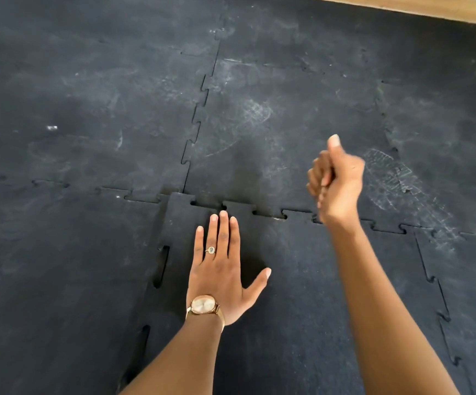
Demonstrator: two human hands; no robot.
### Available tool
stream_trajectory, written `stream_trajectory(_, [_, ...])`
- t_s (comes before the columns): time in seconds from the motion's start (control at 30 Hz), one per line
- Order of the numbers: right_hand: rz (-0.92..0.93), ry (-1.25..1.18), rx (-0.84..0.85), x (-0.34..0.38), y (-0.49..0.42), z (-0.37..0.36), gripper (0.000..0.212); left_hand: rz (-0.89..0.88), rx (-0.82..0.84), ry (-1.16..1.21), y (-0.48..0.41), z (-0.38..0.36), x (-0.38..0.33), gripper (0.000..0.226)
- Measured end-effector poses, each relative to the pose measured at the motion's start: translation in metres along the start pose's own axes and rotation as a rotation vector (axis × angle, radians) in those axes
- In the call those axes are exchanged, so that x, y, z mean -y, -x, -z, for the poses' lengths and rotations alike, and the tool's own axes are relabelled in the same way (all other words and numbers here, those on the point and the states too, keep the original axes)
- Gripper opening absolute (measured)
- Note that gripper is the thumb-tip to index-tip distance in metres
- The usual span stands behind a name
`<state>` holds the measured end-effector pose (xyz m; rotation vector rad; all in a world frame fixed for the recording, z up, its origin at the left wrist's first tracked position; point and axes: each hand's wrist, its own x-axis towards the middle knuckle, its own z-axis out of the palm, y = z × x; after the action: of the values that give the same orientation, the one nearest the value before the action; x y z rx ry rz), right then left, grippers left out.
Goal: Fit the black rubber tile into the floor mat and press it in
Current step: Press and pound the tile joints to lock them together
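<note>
The black rubber tile (302, 280) lies in front of me with puzzle-shaped edges. Its far left corner sits raised over the neighbouring pieces, and gaps show along its left edge and far edge. My left hand (222, 269) rests flat on the tile near that corner, fingers spread, with a ring and a gold watch on it. My right hand (336, 181) is held above the tile's far seam, curled into a fist with the thumb up, blurred by motion. The floor mat (103, 124) of interlocked black tiles surrounds the piece.
Dusty shoe prints (393, 178) and scuffs mark the mat to the far right and centre. A strip of wooden floor (430, 7) shows beyond the mat's far right edge.
</note>
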<state>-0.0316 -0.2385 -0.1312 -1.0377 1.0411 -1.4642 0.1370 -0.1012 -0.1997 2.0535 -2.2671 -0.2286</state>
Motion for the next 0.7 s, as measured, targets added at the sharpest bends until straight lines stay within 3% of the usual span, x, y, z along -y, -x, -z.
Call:
stream_trajectory(0.1, [-0.116,0.153,-0.089,-0.025,0.017,0.008,0.06,0.001,0.016,-0.025,0.001,0.001,0.0,0.099])
stream_trajectory(0.2, [-0.112,0.323,-0.059,-0.059,0.027,0.017,0.058,0.011,0.018,-0.024,0.001,0.002,-0.001,0.099])
stream_trajectory(0.47, [-0.093,0.271,-0.286,-0.04,0.052,0.001,0.065,0.007,0.003,-0.025,0.002,0.001,-0.001,0.099])
stream_trajectory(0.7, [0.01,0.501,-0.184,-0.056,0.104,-0.017,0.063,0.018,0.013,-0.012,0.004,0.001,0.002,0.091])
